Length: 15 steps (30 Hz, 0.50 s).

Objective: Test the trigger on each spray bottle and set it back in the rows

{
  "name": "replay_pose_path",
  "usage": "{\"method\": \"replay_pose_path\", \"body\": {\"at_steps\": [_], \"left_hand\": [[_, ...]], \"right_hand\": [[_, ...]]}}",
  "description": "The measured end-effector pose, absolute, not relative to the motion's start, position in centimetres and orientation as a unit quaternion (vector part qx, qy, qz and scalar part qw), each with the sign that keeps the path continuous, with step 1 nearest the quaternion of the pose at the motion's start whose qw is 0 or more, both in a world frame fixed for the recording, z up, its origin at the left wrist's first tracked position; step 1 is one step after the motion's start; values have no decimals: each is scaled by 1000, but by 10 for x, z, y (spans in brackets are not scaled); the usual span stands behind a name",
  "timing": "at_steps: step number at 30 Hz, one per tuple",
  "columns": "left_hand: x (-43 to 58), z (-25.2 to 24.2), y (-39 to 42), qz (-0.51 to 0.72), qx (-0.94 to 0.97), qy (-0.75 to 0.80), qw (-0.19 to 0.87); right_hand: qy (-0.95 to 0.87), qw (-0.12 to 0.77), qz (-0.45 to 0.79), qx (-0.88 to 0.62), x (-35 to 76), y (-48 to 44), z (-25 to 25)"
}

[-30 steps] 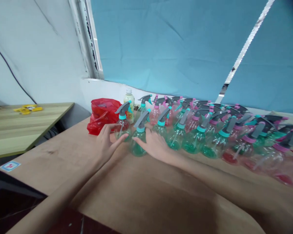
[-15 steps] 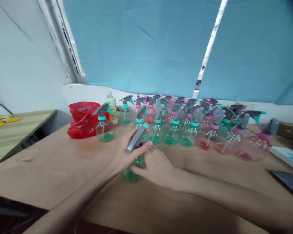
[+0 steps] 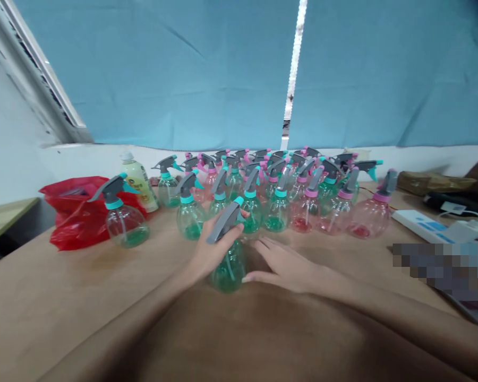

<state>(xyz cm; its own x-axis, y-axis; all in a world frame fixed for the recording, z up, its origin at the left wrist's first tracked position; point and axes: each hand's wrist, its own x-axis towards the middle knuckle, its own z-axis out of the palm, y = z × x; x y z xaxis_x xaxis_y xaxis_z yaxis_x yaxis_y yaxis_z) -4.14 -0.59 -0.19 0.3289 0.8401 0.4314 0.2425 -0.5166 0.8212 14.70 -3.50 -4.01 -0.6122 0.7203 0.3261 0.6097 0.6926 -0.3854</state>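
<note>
A green spray bottle [image 3: 228, 273] with a grey trigger head and a teal nozzle stands on the tabletop in front of me. My left hand [image 3: 207, 253] is wrapped around its neck, just below the trigger head; the collar is hidden behind the fingers. To the right of the bottle, my right hand [image 3: 289, 265] is held low over the table with fingers stretched out and thumb apart. Its thumb tip is close to the bottle's side, and I cannot tell whether they touch. Behind both hands stands a row of similar bottles, among them a green one [image 3: 276, 218] and a pink one [image 3: 302, 216].
A separate green spray bottle [image 3: 126, 228] stands at the left by a red plastic bag [image 3: 77, 228] and a pale yellow-green bottle [image 3: 137, 178]. On the right lie a white power strip [image 3: 420, 225] and a pixelated dark patch. A brown package [image 3: 430, 182] sits behind.
My right hand has come off the green spray bottle and moved right, its fingers now apart. My left hand still grips the neck. The view has turned to the right.
</note>
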Motion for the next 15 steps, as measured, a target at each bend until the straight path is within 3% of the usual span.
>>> {"method": "replay_pose_path", "body": {"at_steps": [7,15], "left_hand": [[-32,1,-2,437,729,383,362],[-32,-5,5,433,723,384,378]], "right_hand": [[-891,183,97,-404,187,-16,-87],[-886,196,123,-403,191,-12,-99]]}}
